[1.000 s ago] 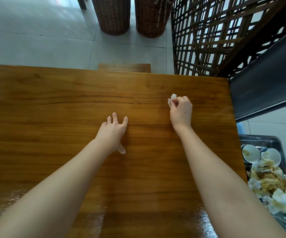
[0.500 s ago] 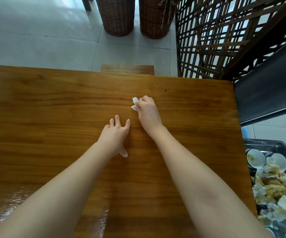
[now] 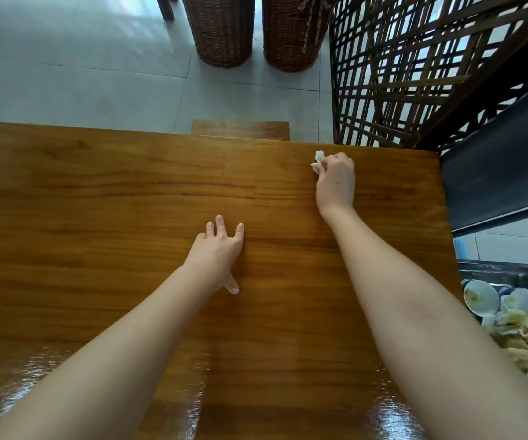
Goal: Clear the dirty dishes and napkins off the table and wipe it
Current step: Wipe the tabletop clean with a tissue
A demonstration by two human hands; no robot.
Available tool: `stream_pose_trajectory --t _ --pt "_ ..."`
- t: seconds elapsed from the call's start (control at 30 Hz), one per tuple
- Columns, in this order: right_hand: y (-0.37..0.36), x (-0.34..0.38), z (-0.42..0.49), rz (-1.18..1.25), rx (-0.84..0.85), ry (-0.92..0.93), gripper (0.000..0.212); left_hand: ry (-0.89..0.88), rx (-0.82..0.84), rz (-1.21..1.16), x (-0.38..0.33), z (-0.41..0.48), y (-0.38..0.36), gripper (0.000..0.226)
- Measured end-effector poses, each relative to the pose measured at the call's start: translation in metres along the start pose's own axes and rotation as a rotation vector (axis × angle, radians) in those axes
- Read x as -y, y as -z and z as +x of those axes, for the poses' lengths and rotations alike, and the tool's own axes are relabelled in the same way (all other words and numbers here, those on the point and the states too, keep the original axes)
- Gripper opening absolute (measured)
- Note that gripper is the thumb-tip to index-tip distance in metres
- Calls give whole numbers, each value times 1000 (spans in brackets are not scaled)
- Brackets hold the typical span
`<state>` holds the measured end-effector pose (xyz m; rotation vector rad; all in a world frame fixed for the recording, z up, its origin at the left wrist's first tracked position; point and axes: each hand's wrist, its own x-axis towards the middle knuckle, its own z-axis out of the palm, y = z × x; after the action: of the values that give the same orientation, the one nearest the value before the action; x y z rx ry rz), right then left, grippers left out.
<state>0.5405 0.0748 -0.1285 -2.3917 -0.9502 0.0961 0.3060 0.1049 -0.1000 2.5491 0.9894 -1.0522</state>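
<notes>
The wooden table [image 3: 104,217] fills most of the view, its near part glossy and wet. My right hand [image 3: 335,182] grips a small white napkin wad [image 3: 319,159] and presses it on the table near the far right corner. Most of the wad is hidden under the fingers. My left hand [image 3: 220,252] lies flat on the middle of the table with fingers spread. A metal tray [image 3: 507,273] at the lower right, beside the table, holds dirty white bowls [image 3: 480,296] and crumpled stained napkins [image 3: 524,347].
A wooden chair top [image 3: 240,130] sits behind the table's far edge. Two wicker baskets [image 3: 223,30] stand on the tiled floor beyond. A dark lattice screen [image 3: 415,65] and a dark panel [image 3: 497,176] border the right side.
My right hand, with the napkin wad, slid left to the table's middle and has now swept back right and farther away, near the far right corner. My left hand stayed flat in place.
</notes>
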Motion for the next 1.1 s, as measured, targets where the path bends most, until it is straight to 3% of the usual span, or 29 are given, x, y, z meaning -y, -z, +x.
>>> stream_pose_trajectory --t 0.07,0.23,0.4,0.57,0.8,1.0,1.1 --pt "-10 15 -8 19 21 30 22 1 1 0 0 1 0 133" --pt "-38 67 -26 -15 210 316 28 3 11 6 0 1 1 132" --pt "-32 58 -23 -101 244 413 27 1 9 5 0 1 1 131" --pt "4 -1 -19 -144 141 263 28 -24 -8 5 3 -1 0 132" --pt "74 -113 -26 -218 -31 -106 25 -26 -10 13 3 0 0 132" --pt "63 -88 -42 -105 -109 -277 28 -23 -4 28 2 1 -1 133" --pt "33 -42 -58 -17 -33 -134 28 -21 -7 29 3 1 0 133"
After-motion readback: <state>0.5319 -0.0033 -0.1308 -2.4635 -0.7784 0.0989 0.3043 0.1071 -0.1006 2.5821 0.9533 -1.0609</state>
